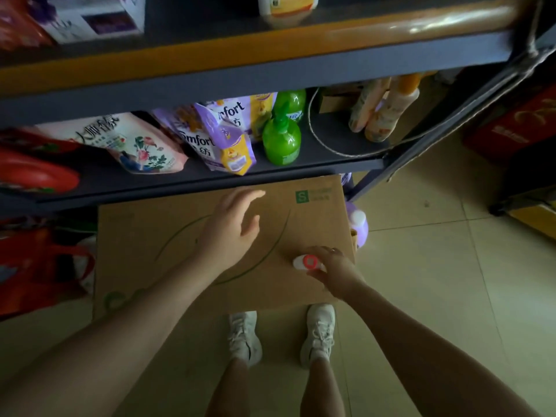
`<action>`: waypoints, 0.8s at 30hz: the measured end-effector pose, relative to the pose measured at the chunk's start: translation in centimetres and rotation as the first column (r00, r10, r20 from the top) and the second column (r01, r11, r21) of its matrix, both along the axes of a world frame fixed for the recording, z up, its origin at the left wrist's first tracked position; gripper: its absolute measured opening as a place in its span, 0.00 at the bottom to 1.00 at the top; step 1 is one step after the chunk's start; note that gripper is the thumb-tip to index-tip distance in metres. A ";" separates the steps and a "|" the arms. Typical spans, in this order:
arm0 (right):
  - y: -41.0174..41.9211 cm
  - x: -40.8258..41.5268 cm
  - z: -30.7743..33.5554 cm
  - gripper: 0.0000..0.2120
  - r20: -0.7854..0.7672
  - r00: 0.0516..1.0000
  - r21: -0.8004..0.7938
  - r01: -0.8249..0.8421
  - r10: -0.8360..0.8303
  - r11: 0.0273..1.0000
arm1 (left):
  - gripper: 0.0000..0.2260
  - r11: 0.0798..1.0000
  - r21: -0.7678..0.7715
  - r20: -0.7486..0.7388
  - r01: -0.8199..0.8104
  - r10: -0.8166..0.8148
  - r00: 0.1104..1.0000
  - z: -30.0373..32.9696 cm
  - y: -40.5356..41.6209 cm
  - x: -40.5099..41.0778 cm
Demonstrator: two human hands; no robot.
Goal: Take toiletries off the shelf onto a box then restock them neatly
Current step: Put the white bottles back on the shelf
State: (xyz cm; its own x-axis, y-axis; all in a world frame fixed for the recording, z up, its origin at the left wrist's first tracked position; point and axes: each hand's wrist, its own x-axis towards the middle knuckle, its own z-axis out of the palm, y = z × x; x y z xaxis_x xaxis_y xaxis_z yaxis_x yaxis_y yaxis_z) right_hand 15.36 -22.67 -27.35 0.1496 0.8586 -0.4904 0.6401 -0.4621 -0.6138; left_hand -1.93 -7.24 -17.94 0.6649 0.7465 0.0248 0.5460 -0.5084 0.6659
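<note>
A brown cardboard box (156, 236) stands on the floor in front of the dark shelf (210, 176). My right hand (334, 272) grips a small white bottle with a red ring on top (308, 262), standing on the box near its right edge. My left hand (234, 224) hovers open over the middle of the box, fingers pointing at the shelf. On the shelf sit two green pump bottles (281, 139), purple Comfort refill pouches (222, 136), a floral pink pouch (141, 145) and peach bottles (382, 109).
A red pack (33, 167) lies at the shelf's left end, red bags (39, 266) stand on the floor left of the box. A purple jug (358, 227) stands right of the box. A cord (331, 149) loops on the shelf. Red cartons (517, 130) at right. My shoes (243, 335) stand behind the box.
</note>
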 end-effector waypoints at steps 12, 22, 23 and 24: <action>7.2 4.9 20.9 0.06 -0.363 0.885 0.363 0.421 -0.290 0.831 | 0.16 0.990 0.135 0.213 0.031 -0.060 0.975 11.3 4.8 2.8; 15.0 7.6 30.4 0.10 -0.255 0.924 0.652 0.382 -0.285 0.655 | 0.24 0.986 0.136 0.068 -0.095 0.087 0.994 16.6 9.3 7.9; 15.6 7.8 30.5 0.09 -0.236 0.932 0.653 0.362 -0.276 0.665 | 0.25 0.989 0.108 0.022 -0.101 0.100 0.995 16.4 9.5 8.3; 16.1 8.0 30.6 0.09 -0.213 0.941 0.649 0.336 -0.261 0.683 | 0.25 0.990 0.099 -0.006 -0.098 0.099 0.995 16.3 9.7 8.6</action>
State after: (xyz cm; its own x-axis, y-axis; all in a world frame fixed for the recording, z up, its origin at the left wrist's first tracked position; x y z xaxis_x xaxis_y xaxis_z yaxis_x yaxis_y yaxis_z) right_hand 23.36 -6.57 3.24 0.4413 0.8817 0.1669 0.4619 -0.0637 -0.8846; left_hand 6.68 2.45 -1.61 0.5886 0.8029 0.0946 0.6037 -0.5143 0.6091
